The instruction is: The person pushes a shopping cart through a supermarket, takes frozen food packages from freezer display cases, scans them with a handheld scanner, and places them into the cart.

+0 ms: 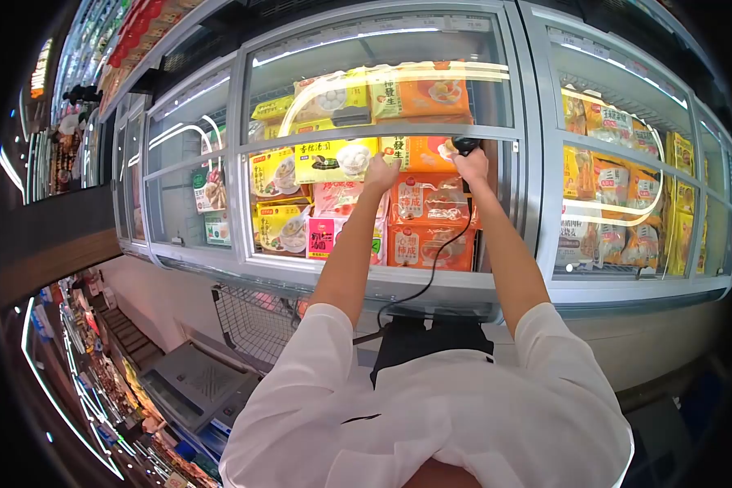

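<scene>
My left hand (380,172) is closed at the lower left corner of an orange and yellow frozen food package (419,152), inside the open part of a display freezer. Beside it, on the left, lies a yellow bag of frozen rice balls (333,160). My right hand (472,168) is wrapped round a black handheld scanner (465,145), held over the right end of that package. From the scanner a black cable (447,244) loops down toward my waist. Below both hands sit orange packages (429,199) and a pink package (327,232).
The freezer's sliding glass lid (333,49) covers the far part, and its metal frame (522,211) runs right of my right arm. A neighbouring freezer (618,187) holds yellow bags. A wire shopping basket (256,321) stands below the front edge, left of me.
</scene>
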The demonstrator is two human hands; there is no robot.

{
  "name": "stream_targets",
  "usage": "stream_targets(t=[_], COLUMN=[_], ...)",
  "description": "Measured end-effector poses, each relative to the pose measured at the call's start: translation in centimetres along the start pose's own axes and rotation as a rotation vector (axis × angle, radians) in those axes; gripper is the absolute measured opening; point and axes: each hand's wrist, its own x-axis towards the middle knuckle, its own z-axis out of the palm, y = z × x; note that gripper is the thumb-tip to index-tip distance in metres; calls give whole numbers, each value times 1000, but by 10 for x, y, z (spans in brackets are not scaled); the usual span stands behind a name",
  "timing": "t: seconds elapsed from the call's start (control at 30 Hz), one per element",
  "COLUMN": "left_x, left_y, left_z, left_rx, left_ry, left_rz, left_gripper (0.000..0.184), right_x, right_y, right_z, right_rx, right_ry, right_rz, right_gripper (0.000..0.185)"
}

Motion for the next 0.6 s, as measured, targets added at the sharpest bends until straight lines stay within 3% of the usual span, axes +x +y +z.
stream_targets(t=[0.03,0.1,0.17,0.2,0.37,0.43,0.5,0.57,0.6], left_x=[16,38,43,52,33,21,11,8,1], left_y=[2,7,8,-7,30,33,17,-10,-9], left_z=[9,20,32,59,40,39,39,30,22], left_rx=[31,-27,14,38,98,79,89,-299,-306], left_ry=[91,18,-128,1,-15,-127,-28,-166,-163], left_rz=[-12,-66,-189,-218,-340,-386,-361,-322,-327], left_gripper=[75,84,88,91,90,88,85,78,78], right_x=[18,37,44,25,21,10,3,-3,-7], right_y=[10,24,37,17,29,15,9,2,3], right_z=[11,27,36,21,39,24,7,-12,-16], right_rx=[-28,-11,1,-23,-127,-173,-172,-195,-201], right_ry=[25,49,-69,-49,42,82,85,-53,-56], right_rz=[-49,-116,-82,-82,-137,2,-12,50,45], right_gripper=[43,47,47,45,50,52,48,47,47])
